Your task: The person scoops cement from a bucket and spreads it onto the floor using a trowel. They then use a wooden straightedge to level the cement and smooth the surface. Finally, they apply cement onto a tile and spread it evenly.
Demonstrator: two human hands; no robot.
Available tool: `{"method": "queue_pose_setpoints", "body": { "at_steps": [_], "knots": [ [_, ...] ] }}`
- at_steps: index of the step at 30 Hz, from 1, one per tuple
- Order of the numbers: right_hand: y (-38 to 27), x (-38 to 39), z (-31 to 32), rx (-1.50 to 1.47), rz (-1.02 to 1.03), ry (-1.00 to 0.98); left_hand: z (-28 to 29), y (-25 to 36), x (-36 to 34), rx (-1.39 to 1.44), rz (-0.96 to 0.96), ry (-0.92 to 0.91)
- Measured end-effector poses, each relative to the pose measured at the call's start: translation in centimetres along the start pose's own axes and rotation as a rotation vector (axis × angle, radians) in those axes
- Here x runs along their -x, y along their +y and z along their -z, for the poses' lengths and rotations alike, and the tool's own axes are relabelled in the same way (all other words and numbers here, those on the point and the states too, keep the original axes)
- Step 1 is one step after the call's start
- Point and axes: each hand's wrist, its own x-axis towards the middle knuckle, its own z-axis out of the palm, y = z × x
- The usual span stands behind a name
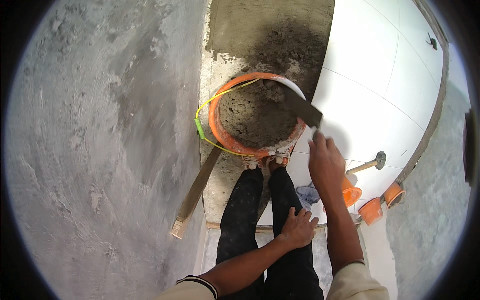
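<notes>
Bucket [216,126], round, orange and yellow-handled, stands at your feet, holding rough grey mortar [255,117]. Flat dark trowel [306,111] slants over its right rim, your right hand [326,162] gripping the handle. Your left hand [299,229] spreads loose fingers over your right leg. Small orange tubs [371,212] sit rightward.

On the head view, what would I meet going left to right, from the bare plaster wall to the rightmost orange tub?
Grey plaster wall, wooden plank, orange mortar bucket, right hand, mallet, rightmost small orange tub.
</notes>
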Motion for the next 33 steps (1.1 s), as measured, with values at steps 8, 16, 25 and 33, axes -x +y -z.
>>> {"method": "queue_pose_setpoints", "body": {
  "at_steps": [8,16,25,33],
  "knots": [
    [-2.1,-4.8,-5.9,-0.271,0.097,-0.123,-1.7,-1.0,1.5,0.027,-0.026,0.113],
    [-1.5,-7.2,-6.9,-0.437,0.261,-0.253,-2.3,-1.2,1.5,-0.017,-0.032,0.138],
    [4.0,-4.2,-0.3,-0.537,0.17,-0.258,-0.9,-0.9,0.2,0.004,-0.035,0.117],
    [9.4,-10.6,0.9,-0.325,0.211,0.152,-0.1,-0.2,-0.9,-0.007,-0.01,0.09]
  ]
}}
